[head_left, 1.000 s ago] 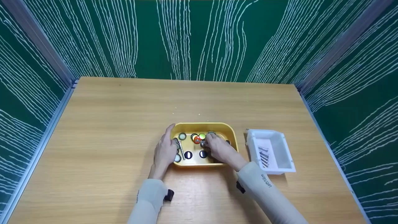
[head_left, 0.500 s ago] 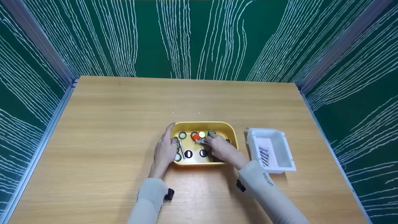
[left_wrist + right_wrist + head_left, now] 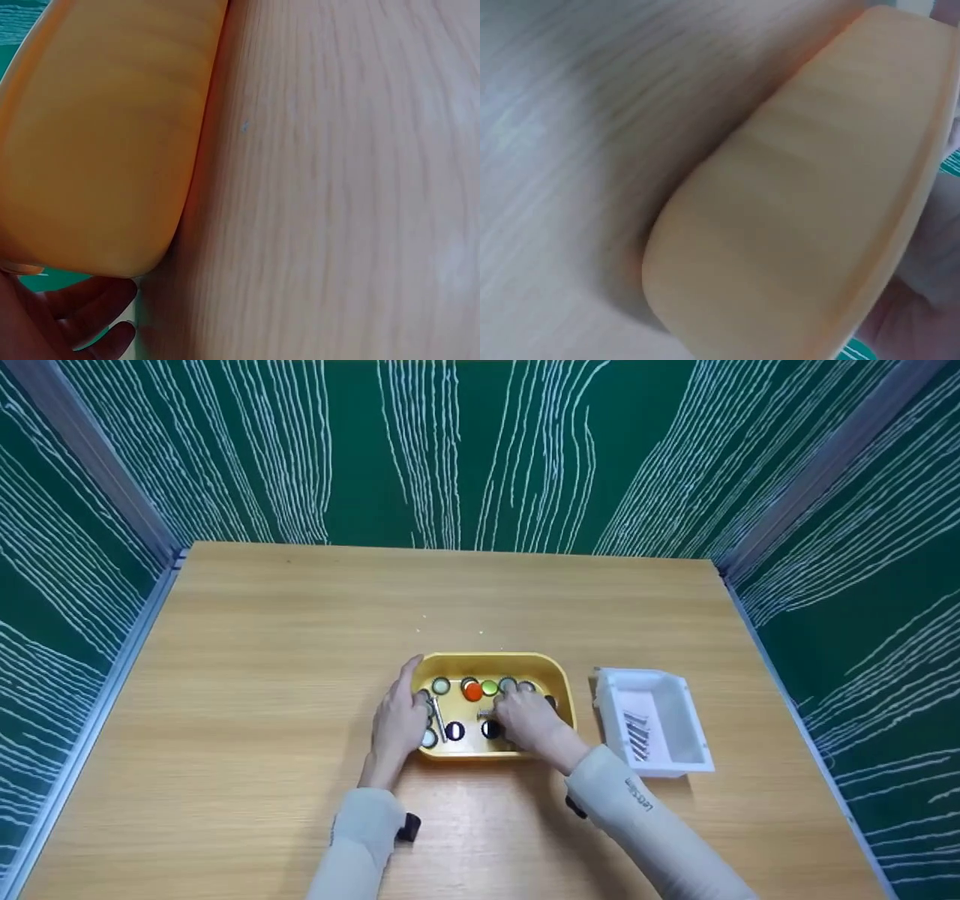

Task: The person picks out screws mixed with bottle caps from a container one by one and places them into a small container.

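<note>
A yellow tray (image 3: 495, 755) lies on the table with several round bottle caps (image 3: 441, 685) in it. My left hand (image 3: 397, 724) grips the tray's left end; in the left wrist view its fingers (image 3: 101, 311) curl by the tray's outer wall. My right hand (image 3: 531, 720) reaches into the tray's right half, fingers bent down and fingertips mostly hidden. A silvery screw (image 3: 485, 713) sticks out leftward from its pinching fingers. Another screw (image 3: 439, 720) lies near my left hand. An orange-red cap (image 3: 473, 691) and a lime cap (image 3: 490, 688) sit toward the back.
To the right of the tray stands a white bin (image 3: 679, 720) with several screws (image 3: 637, 736) lying together in it. The wooden table (image 3: 262, 675) meets green walls (image 3: 480, 450) with white lines at the back and sides. Tiny pale specks dot the table behind the tray.
My right hand has shifted slightly and turned, and the screw at its fingers has moved down and away from the orange-red cap. More caps show behind the hand. My left hand stays put.
</note>
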The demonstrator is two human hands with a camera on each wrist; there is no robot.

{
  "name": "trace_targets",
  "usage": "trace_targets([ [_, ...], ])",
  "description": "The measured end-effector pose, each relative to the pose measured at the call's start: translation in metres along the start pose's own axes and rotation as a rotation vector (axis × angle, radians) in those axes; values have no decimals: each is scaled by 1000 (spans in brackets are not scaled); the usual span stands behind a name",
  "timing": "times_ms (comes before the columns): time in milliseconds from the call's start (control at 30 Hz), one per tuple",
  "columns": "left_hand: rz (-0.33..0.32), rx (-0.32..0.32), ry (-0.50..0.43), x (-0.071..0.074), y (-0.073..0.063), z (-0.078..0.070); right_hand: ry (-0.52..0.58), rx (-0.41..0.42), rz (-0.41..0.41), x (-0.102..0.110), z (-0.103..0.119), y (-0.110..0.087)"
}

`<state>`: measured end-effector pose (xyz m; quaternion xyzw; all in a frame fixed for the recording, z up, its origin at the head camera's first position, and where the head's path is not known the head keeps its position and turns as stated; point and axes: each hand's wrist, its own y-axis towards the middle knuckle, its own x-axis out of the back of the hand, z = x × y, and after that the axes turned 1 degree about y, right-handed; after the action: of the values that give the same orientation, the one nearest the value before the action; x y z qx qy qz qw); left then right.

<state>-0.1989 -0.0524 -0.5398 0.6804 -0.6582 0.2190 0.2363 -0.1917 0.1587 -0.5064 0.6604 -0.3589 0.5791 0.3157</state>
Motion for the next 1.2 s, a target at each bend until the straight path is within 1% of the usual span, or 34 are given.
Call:
trace_targets([
  [133,3,11,8,-1,0,-1,236,-16,32,0,-6,0],
  [233,1,6,11,0,1,-1,425,-34,22,-2,-14,0],
  [333,0,4,11,0,1,0,540,-75,5,-3,-22,-2],
  [400,1,9,9,0,1,0,583,-88,-18,-1,-28,-5],
  [567,5,18,-2,-1,0,-1,638,-74,-132,9,-48,-16],
  [667,8,21,-10,0,0,-1,648,-96,-185,17,-61,-23],
  [867,3,14,-19,0,0,-2,685,-154,-234,36,-91,-35],
  [1000,-8,1,-15,-1,0,-2,688,-186,-276,46,-109,-45],
  [1133,-14,-1,-7,0,-1,-2,678,-203,-298,53,-125,-53],
  [1200,-13,2,-6,0,0,-1,658,-217,-296,56,-133,-57],
])
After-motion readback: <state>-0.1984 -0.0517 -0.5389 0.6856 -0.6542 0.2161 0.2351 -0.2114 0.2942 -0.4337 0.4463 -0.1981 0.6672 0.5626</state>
